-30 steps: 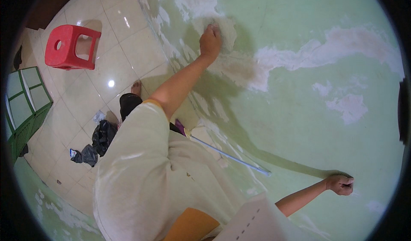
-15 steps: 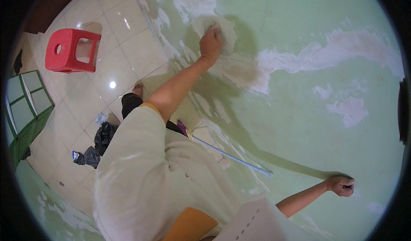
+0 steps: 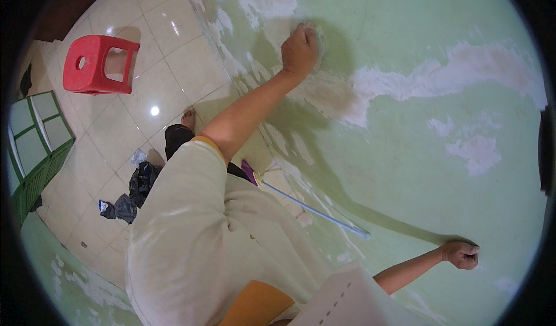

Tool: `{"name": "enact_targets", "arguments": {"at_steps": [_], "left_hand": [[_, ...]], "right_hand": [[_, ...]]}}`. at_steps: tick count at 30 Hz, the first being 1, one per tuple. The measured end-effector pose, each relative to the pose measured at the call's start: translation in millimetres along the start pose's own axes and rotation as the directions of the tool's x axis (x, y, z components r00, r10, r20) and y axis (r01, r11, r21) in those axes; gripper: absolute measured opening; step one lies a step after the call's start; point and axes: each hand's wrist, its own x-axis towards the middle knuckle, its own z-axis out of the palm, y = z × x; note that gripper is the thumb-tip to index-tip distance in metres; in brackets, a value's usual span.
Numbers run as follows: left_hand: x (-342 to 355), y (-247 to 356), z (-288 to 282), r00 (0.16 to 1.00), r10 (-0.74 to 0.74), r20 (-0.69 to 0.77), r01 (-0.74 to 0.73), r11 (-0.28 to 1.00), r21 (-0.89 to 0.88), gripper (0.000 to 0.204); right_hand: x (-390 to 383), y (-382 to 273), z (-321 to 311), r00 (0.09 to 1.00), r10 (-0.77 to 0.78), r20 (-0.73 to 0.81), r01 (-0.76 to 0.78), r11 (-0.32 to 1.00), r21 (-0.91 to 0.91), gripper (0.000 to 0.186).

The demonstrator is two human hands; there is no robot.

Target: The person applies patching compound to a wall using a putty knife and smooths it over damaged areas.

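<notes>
My left hand (image 3: 299,51) is closed against the pale green wall (image 3: 399,169), over a rough grey-white filler patch near the top, with a grey shadow around it; what its fingers hold is mostly hidden. A long white patch (image 3: 417,77) runs rightward from there. Lower right, my right hand (image 3: 459,255) is a fist resting against the green wall, its palm and anything inside hidden. My forearms and cream shirt (image 3: 214,233) fill the lower middle.
A red plastic stool (image 3: 87,59) stands on the tiled floor (image 3: 168,19) at left. Black bags (image 3: 142,184) lie near my foot. A blue-handled broom (image 3: 313,207) with a purple head lies beside the wall. A green-framed panel (image 3: 37,146) is at far left.
My left hand has shifted slightly right and upward over the patch in the last half second, still closed. My right fist has barely moved.
</notes>
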Motion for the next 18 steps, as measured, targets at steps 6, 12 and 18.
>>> {"name": "enact_targets", "arguments": {"at_steps": [6, 12, 18], "left_hand": [[-21.8, 63.5, -5.4, 0.883, 0.468, -0.020, -0.469, 0.880, -0.075, 0.021], [-35.0, 17.9, 2.2, 0.909, 0.416, 0.014, -0.415, 0.909, -0.023, 0.021], [-15.7, 22.4, -0.4, 0.897, 0.442, 0.006, -0.442, 0.897, 0.016, 0.025]], "right_hand": [[-7.2, 5.5, -3.3, 0.999, 0.042, -0.006, -0.042, 0.999, 0.006, 0.031], [-4.2, -0.3, -0.5, 0.999, 0.037, 0.000, -0.037, 0.999, -0.002, 0.032], [-1.5, 2.1, -3.4, 0.999, 0.043, -0.004, -0.043, 0.999, 0.006, 0.031]]}}
